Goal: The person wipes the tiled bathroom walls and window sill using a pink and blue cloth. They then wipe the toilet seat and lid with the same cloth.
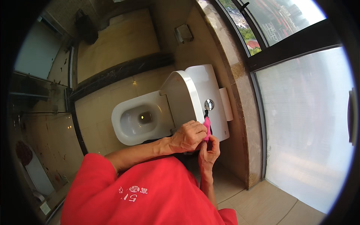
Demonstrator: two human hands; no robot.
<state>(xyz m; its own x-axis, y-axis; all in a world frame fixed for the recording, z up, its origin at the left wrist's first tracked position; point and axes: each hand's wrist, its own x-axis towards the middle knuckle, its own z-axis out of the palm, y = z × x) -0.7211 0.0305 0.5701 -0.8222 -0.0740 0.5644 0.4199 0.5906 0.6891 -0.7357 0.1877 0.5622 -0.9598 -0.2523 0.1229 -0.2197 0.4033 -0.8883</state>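
A pink cloth item with black parts [207, 126] hangs between my hands beside the raised toilet lid [197, 104]. My left hand [189, 136] is closed over its near side, the fingers bent at the lid's corner. Just below, my right hand [209, 154] pinches the lower end between thumb and fingers. The black tip of the item lies on the white cistern [218, 121], close to the round chrome flush button [209, 104]. To the left is the white toilet bowl [143, 119] with its seat down and water inside. My fingers hide part of the item.
A stone window ledge [239, 78] and a frosted window pane [303, 123] run along the right. A toilet-paper holder [183, 33] is on the wall ahead. Dark stone edging [121, 71] crosses the floor, and glass panels [36, 98] stand at the left.
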